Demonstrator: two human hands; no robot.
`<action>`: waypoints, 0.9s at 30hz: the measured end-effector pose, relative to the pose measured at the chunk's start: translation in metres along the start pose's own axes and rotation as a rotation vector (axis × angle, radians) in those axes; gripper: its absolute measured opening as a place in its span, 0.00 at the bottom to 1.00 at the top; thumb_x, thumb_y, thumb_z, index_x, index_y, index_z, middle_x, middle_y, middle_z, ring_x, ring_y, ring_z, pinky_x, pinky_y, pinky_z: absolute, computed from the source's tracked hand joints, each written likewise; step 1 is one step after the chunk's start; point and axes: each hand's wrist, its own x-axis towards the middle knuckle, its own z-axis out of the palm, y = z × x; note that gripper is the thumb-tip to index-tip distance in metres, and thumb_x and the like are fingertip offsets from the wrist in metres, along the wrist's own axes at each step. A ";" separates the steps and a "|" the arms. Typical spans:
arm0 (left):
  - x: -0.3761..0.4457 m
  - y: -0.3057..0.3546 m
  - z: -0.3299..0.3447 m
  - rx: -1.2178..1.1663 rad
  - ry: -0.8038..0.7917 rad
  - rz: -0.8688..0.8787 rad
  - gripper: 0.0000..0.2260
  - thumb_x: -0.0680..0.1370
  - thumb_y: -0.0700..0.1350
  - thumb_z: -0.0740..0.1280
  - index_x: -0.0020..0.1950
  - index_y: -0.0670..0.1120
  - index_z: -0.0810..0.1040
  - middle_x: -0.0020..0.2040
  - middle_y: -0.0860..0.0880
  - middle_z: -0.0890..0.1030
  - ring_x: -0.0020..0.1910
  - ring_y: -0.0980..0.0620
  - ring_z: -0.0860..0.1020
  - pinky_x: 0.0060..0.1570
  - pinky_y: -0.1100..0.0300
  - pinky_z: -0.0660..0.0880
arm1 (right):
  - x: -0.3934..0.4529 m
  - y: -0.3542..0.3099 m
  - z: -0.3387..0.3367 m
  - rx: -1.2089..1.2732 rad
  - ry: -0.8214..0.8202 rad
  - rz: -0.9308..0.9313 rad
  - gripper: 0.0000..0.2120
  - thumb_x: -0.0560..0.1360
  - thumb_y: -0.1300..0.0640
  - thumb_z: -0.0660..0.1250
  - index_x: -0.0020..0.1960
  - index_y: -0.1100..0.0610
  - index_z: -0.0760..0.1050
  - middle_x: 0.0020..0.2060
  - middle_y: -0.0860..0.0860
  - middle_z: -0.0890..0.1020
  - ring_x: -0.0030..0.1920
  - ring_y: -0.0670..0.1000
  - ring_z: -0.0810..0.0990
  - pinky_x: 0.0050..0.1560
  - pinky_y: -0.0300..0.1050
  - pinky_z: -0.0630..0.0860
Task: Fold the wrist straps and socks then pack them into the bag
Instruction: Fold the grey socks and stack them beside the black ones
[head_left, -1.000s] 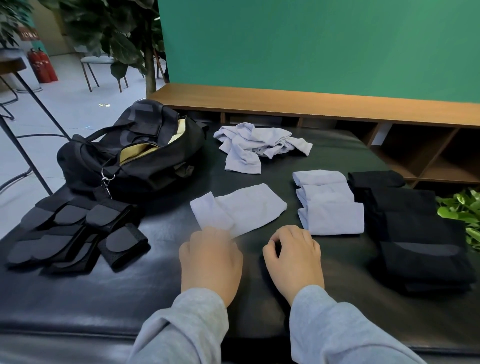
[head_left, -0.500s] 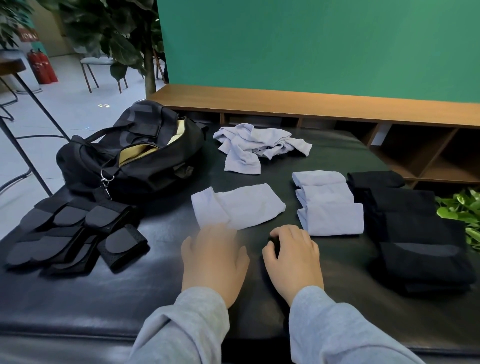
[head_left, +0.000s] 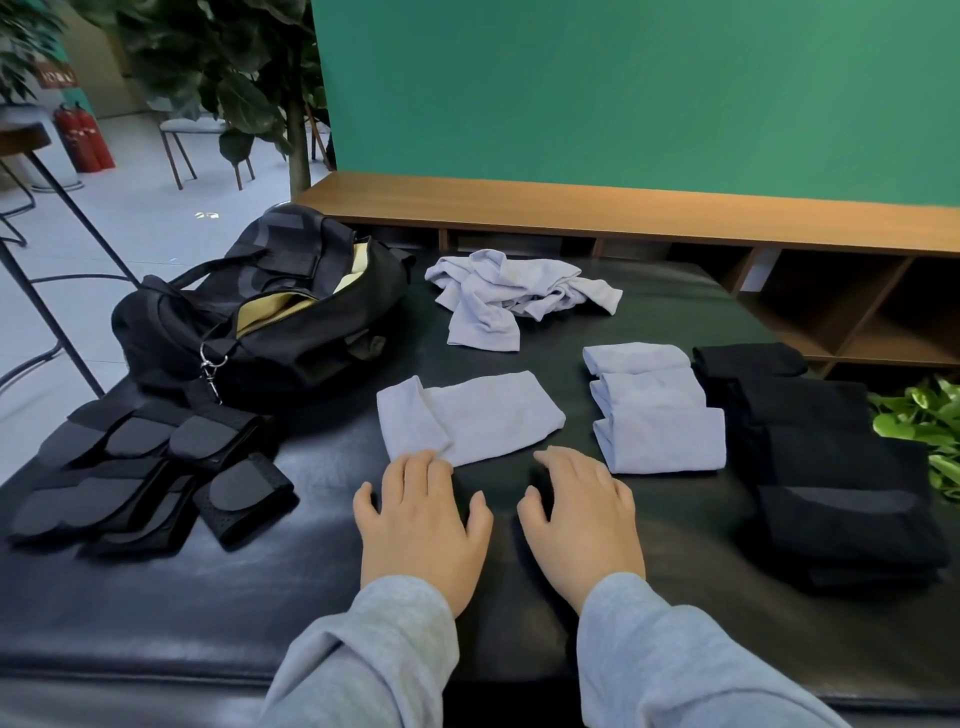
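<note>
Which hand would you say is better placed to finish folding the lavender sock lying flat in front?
Probably the left hand: its fingertips already touch the flat lavender sock, while the right hand rests beside it.

Both hands lie flat on the black table (head_left: 156, 613), left hand (head_left: 421, 525) touching a folded lilac sock (head_left: 467, 415).

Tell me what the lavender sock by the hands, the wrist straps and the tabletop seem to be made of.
Lavender sock: soft knit fabric, matte, judging by its limp folds and fine texture. Wrist straps: probably synthetic webbing or neoprene, matte black with smooth rounded patches; one end looks perforated. Tabletop: likely leather or vinyl padding, since it is glossy black and reflects light, with a rolled front edge.
</note>
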 end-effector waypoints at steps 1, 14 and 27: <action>0.000 0.000 0.000 -0.007 0.006 0.002 0.18 0.78 0.59 0.50 0.65 0.55 0.64 0.68 0.57 0.63 0.70 0.55 0.58 0.70 0.48 0.53 | 0.000 0.000 0.000 -0.020 -0.029 -0.019 0.22 0.79 0.46 0.54 0.72 0.45 0.61 0.72 0.40 0.63 0.72 0.42 0.56 0.72 0.44 0.50; 0.001 0.000 0.000 0.014 -0.003 -0.028 0.23 0.78 0.60 0.49 0.71 0.54 0.58 0.72 0.55 0.58 0.73 0.53 0.52 0.71 0.46 0.50 | 0.001 -0.001 -0.001 -0.013 -0.072 -0.119 0.17 0.78 0.44 0.55 0.65 0.43 0.67 0.65 0.38 0.68 0.69 0.41 0.60 0.72 0.45 0.51; 0.004 0.001 0.003 0.038 -0.004 -0.040 0.19 0.77 0.62 0.51 0.64 0.57 0.63 0.60 0.54 0.64 0.64 0.53 0.60 0.69 0.46 0.53 | 0.000 0.000 -0.001 0.012 0.009 -0.090 0.13 0.77 0.48 0.57 0.61 0.46 0.69 0.60 0.40 0.70 0.64 0.42 0.65 0.66 0.39 0.58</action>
